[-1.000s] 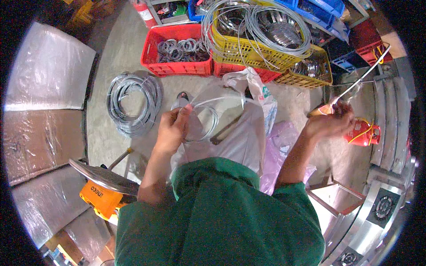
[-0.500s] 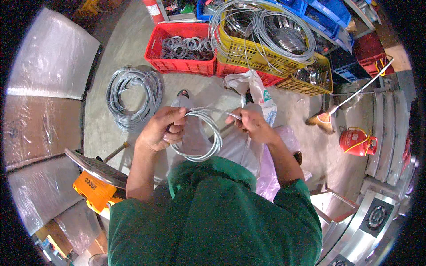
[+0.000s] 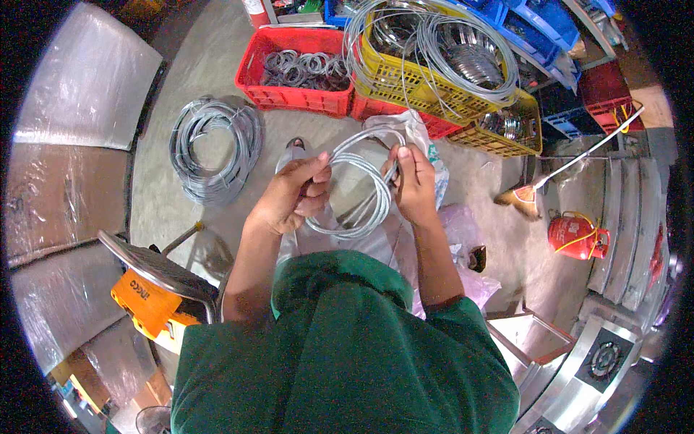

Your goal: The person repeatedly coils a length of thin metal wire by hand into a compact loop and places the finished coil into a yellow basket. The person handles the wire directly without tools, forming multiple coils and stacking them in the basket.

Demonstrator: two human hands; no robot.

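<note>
A small coil of grey wire cable (image 3: 377,194) hangs in front of me between both hands. My left hand (image 3: 298,186) is closed on the left side of its loops, fingers curled round and thumb on top. On the right, my right hand (image 3: 413,177) pinches the cable between thumb and fingers, where a loose upper loop arcs across and meets the coil. On the floor to the left lies a larger coil of the same sort of grey cable (image 3: 251,155), tied at several spots.
Ahead stand a red crate (image 3: 296,100) of small cable rings and a yellow crate (image 3: 434,92) with wire coils on top. A broom (image 3: 526,199) and a red gas cylinder (image 3: 576,236) are at right. Plastic-wrapped boxes (image 3: 69,199) line the left, near a yellow-orange machine (image 3: 144,293).
My right hand has come up and bent the cable's free length into a loop by the coil. The left hand and coil have shifted slightly right.
</note>
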